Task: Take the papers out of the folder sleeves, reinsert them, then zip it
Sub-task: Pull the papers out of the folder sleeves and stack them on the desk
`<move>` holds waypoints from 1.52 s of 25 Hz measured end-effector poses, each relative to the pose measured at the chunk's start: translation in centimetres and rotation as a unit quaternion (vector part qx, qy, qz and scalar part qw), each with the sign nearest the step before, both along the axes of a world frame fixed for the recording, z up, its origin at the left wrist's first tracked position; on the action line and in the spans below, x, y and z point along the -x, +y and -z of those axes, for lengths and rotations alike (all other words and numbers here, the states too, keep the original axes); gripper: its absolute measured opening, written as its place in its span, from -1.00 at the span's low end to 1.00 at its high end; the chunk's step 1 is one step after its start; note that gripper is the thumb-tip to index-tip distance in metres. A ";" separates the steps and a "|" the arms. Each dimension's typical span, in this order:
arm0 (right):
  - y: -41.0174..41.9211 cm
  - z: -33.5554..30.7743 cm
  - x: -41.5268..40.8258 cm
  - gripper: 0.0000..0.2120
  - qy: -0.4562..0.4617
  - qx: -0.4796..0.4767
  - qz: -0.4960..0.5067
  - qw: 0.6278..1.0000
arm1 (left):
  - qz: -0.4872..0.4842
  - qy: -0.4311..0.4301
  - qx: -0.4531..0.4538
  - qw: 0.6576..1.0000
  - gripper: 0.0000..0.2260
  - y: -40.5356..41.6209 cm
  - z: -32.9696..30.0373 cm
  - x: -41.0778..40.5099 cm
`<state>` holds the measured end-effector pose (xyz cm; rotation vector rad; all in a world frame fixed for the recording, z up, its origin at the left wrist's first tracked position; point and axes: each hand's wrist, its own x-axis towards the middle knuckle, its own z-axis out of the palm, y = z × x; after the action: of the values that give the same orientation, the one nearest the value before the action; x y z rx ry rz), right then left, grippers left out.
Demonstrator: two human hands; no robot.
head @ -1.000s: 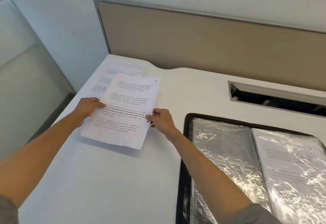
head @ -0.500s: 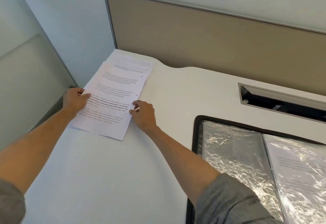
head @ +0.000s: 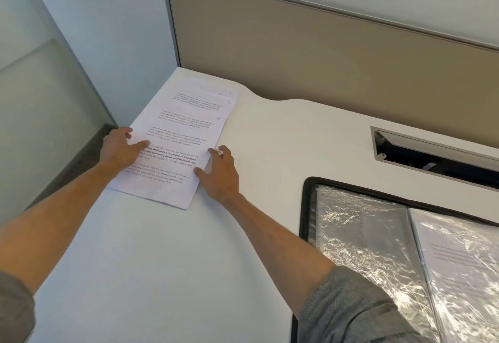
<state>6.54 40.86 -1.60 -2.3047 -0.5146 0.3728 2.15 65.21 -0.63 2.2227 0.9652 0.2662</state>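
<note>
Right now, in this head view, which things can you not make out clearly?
- Folder: its right and lower parts are cut off by the picture edge; the zip is not visible.
- Sheet in the right sleeve: glare on the plastic hides the text.
- Stack of papers: print too small to read; lower sheets are covered by the top one, so no sure count.
- Left hand and right hand cover parts of the top sheet.

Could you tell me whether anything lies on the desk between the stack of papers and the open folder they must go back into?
Nothing visible does. The desk is bare between the papers and the folder; only the right hand rests at the stack's edge.
</note>
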 end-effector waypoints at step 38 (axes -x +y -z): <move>-2.3 -0.4 -2.1 -0.40 0.042 -0.055 0.012 0.998 | 0.060 0.062 -0.236 0.968 -0.46 -2.7 1.3 1.0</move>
<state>8.59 38.51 -1.15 -2.1772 -0.4547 0.4184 1.14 62.53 -1.94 2.7509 0.8967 0.3309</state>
